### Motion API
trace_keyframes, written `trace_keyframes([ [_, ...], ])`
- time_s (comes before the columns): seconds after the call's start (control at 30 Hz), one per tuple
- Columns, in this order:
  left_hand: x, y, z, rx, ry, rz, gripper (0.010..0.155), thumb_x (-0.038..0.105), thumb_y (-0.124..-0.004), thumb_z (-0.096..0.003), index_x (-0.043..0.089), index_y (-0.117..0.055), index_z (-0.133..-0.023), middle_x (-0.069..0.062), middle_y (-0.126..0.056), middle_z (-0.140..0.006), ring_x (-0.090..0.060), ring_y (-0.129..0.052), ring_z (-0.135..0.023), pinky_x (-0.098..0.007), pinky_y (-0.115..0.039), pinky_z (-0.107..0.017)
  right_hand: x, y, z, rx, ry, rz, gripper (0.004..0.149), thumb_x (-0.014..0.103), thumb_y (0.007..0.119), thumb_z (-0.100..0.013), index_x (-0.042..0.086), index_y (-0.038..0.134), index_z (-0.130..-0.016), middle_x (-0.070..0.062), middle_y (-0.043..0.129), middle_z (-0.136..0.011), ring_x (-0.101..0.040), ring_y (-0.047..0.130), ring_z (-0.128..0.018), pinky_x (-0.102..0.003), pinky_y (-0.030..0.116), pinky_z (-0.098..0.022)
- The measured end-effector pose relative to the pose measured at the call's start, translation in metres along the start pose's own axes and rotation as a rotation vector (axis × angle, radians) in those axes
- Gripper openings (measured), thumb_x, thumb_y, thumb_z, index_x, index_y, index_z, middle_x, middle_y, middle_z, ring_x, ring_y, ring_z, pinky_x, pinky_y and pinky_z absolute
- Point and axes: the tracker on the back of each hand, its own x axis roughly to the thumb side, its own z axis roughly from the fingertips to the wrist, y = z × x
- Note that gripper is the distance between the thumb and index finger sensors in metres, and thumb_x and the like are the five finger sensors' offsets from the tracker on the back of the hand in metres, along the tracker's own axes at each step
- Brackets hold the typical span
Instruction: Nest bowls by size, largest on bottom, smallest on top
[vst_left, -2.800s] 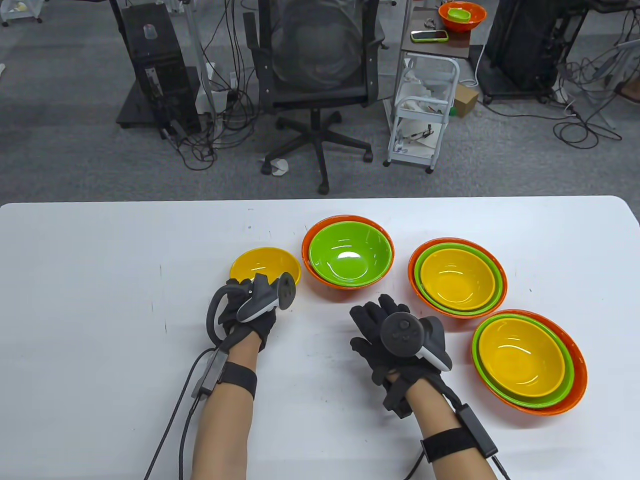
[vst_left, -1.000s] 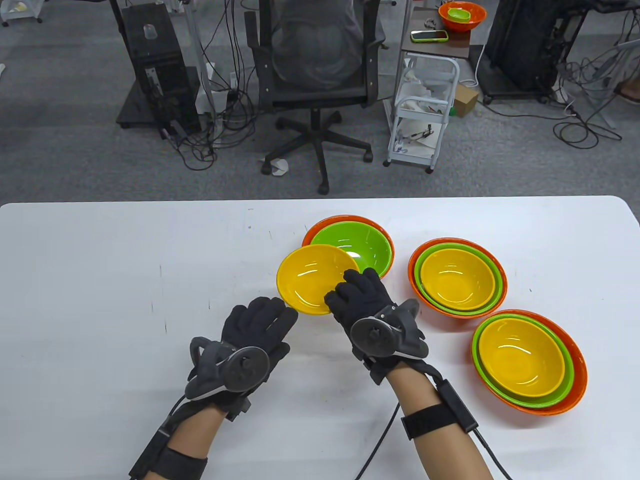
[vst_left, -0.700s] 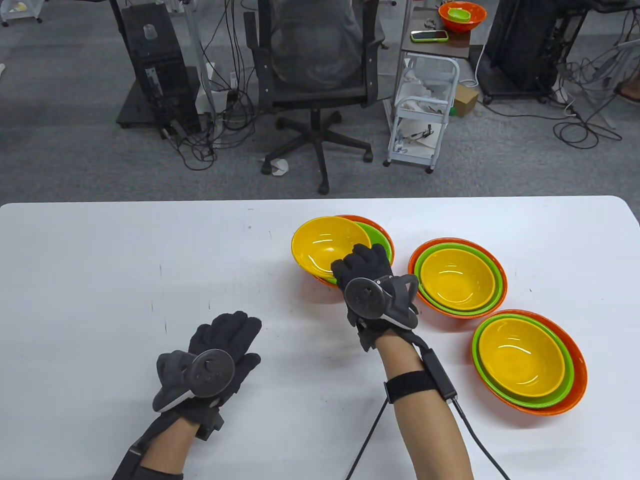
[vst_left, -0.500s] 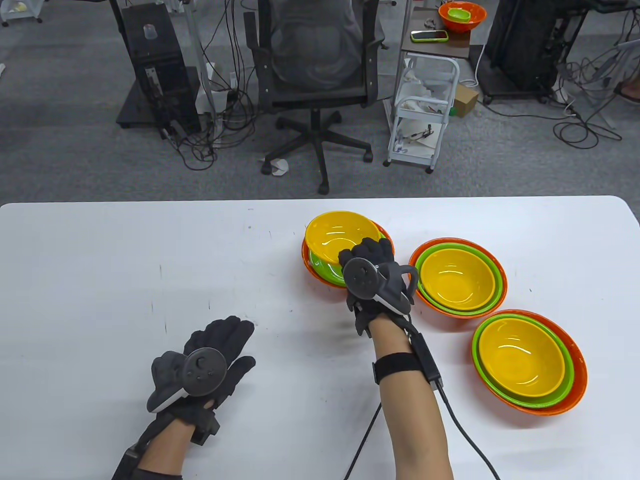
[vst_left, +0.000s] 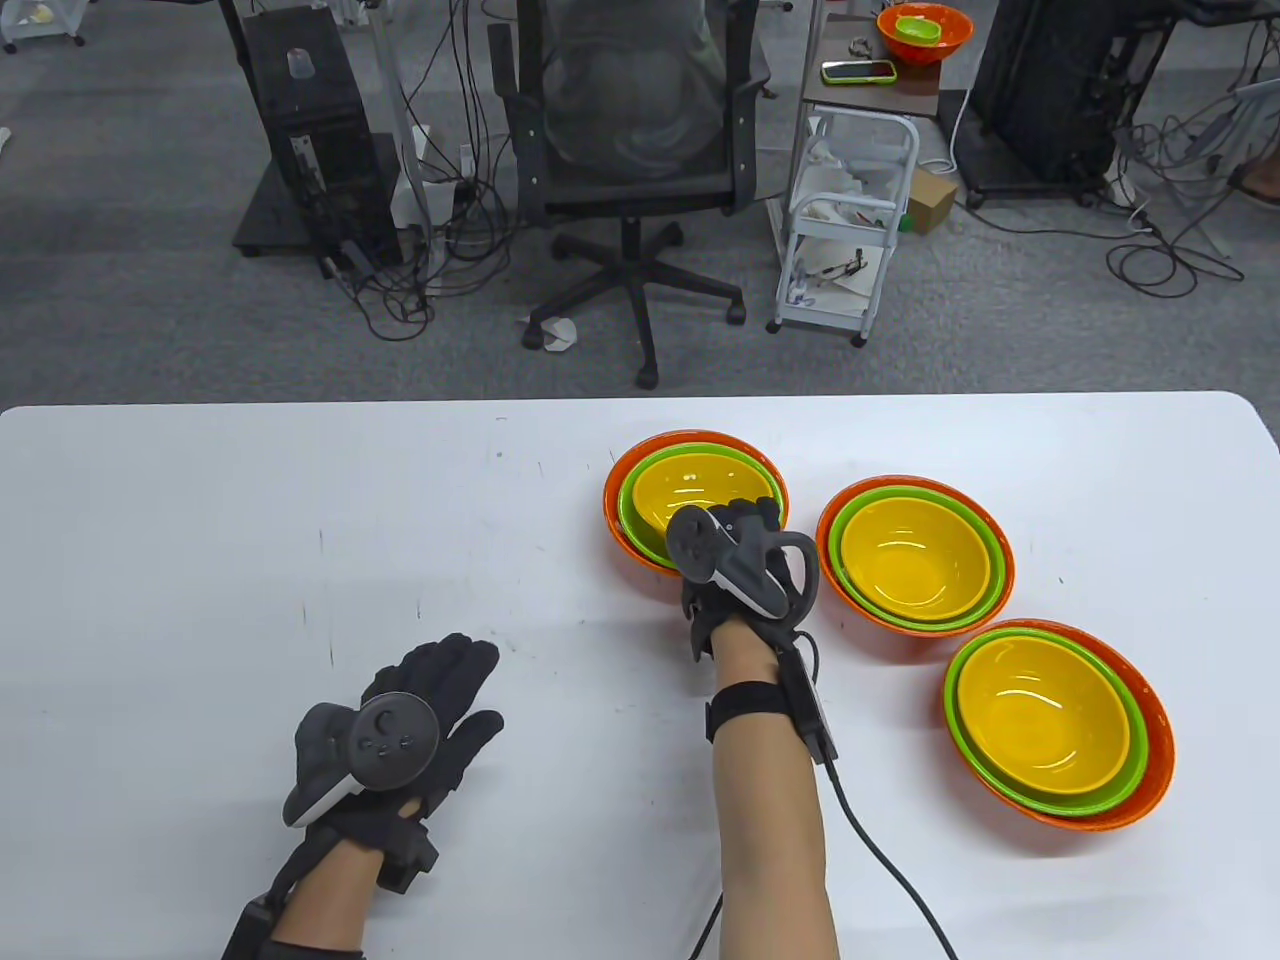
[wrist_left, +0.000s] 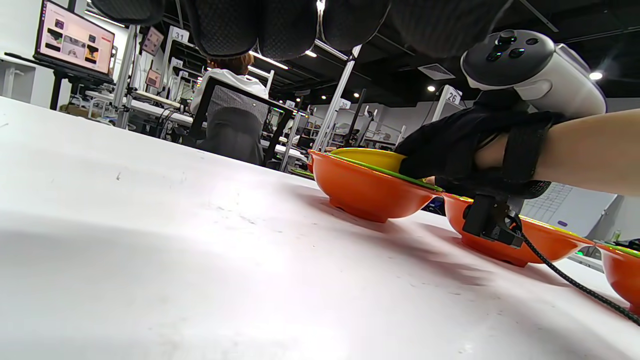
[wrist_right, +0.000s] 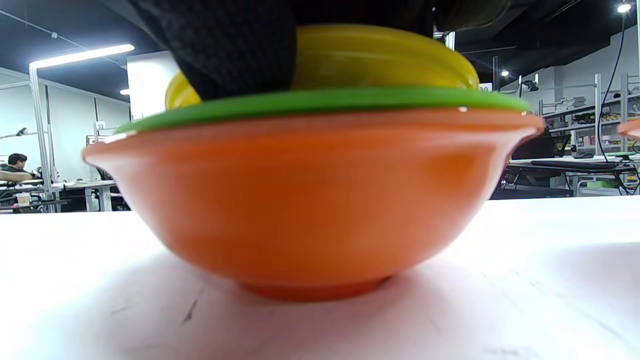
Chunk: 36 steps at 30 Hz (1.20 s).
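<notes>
Left hand (vst_left: 400, 730) rests flat, fingers spread, on bare white surface (vst_left: 200, 560). Right hand (vst_left: 735, 560) grips the near rim of the yellow bowl (vst_left: 690, 485), nested in green bowl (vst_left: 632, 485) and orange bowl (vst_left: 622, 530). Two finished stacks (vst_left: 915, 555) (vst_left: 1055, 725) crowd the right edge.

three bowl stacks on table (vst_left: 200, 520): far stack (vst_left: 640, 520) center | mid stack (vst_left: 915, 560) to its right | near stack (vst_left: 1060, 720) right-front | right hand (vst_left: 735, 560) on far stack's near rim | left hand (vst_left: 410, 720) on table, left-front
</notes>
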Motion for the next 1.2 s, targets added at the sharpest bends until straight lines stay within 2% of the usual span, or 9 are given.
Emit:
trace_keyframes([
  [0.2,0.001,-0.004,0.000,-0.021,-0.011,0.002,0.067,0.051,-0.070,-0.0508,0.029,-0.054,-0.112,-0.009,-0.057,-0.118,-0.041,-0.060,-0.110,-0.067,-0.053,-0.077,0.002,0.002,0.001,0.036,0.003,-0.011,0.041,0.023,0.084,-0.044,0.009,0.089,-0.083,-0.016,0.089,-0.081,-0.046,0.073,-0.085,-0.064,0.050,-0.069],
  [0.4,0.003,-0.006,-0.001,-0.033,-0.013,-0.002,0.067,0.051,-0.069,-0.0508,0.030,-0.054,-0.112,-0.008,-0.057,-0.118,-0.041,-0.060,-0.110,-0.067,-0.053,-0.077,-0.005,0.006,0.002,0.133,0.031,-0.095,0.047,0.027,0.076,-0.048,0.007,0.082,-0.090,-0.019,0.082,-0.088,-0.049,0.064,-0.090,-0.065,0.043,-0.070],
  [0.77,0.000,-0.015,-0.006,-0.095,-0.004,-0.006,0.066,0.051,-0.069,-0.0511,0.030,-0.054,-0.112,-0.008,-0.057,-0.118,-0.041,-0.060,-0.110,-0.067,-0.053,-0.077,-0.014,0.005,0.006,0.170,0.068,-0.180,0.052,0.031,0.075,-0.049,0.006,0.076,-0.094,-0.022,0.075,-0.096,-0.051,0.054,-0.096,-0.065,0.039,-0.069],
  [0.9,-0.002,-0.017,-0.007,-0.104,0.004,-0.017,0.066,0.051,-0.069,-0.0511,0.030,-0.054,-0.112,-0.008,-0.057,-0.119,-0.041,-0.060,-0.111,-0.067,-0.053,-0.078,-0.016,-0.005,0.012,0.178,0.051,-0.181,0.054,0.033,0.076,-0.049,0.008,0.074,-0.097,-0.021,0.070,-0.101,-0.051,0.050,-0.098,-0.067,0.036,-0.069],
  [1.2,-0.003,-0.029,-0.014,-0.192,0.048,-0.030,0.071,0.055,-0.069,-0.0502,0.031,-0.050,-0.114,-0.009,-0.053,-0.121,-0.042,-0.055,-0.113,-0.071,-0.048,-0.078,-0.032,-0.050,0.047,0.163,-0.042,-0.190,0.059,0.036,0.077,-0.049,0.011,0.067,-0.102,-0.021,0.060,-0.107,-0.051,0.036,-0.102,-0.070,0.027,-0.069],
])
